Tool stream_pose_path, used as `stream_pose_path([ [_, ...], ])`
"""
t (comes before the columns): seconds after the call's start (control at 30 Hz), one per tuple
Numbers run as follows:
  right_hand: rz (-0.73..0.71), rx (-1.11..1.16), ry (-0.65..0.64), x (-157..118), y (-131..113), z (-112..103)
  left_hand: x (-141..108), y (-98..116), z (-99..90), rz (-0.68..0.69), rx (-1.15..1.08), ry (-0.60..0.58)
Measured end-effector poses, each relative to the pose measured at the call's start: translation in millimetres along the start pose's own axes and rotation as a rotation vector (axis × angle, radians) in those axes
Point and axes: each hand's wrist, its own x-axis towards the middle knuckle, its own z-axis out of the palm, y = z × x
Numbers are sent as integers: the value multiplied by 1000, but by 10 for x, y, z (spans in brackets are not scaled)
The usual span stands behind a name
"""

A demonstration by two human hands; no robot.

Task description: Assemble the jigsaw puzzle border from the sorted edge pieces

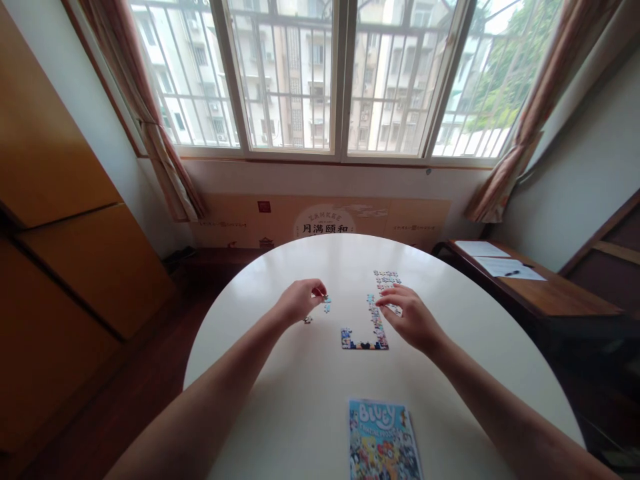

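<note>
On the white round table (280,400) lies a partly joined jigsaw puzzle (365,345), shaped like a U with a tall right side. My left hand (300,301) is left of it, thumb and fingertips closed on a small light-blue puzzle piece (327,299). Just below those fingertips rests another blue piece (327,309), and a darker loose piece (308,321) lies under the hand. My right hand (411,317) hovers at the top of the puzzle's right side, fingers apart, covering part of the rows of loose pieces (387,274) behind it. I see nothing held in it.
A colourful Bluey puzzle picture or box (384,440) lies near me on the table. To the right stands a wooden side table (565,287) with papers (507,268) and a pen (513,273). Windows (345,80) and curtains (160,147) are beyond the table; wooden cabinets (85,267) stand left.
</note>
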Motion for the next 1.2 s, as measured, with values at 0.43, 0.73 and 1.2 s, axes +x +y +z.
stream_pose_path([
  [0.43, 247, -217, -213, 379, 170, 177, 457, 437, 395, 40, -68, -50],
  [0.73, 237, -278, -242, 288, 157, 232, 759, 550, 638, 55, 29, -86],
  [1.2, 220, -306, -249, 258, 55, 256, 730, 563, 734, 187, 170, 50],
])
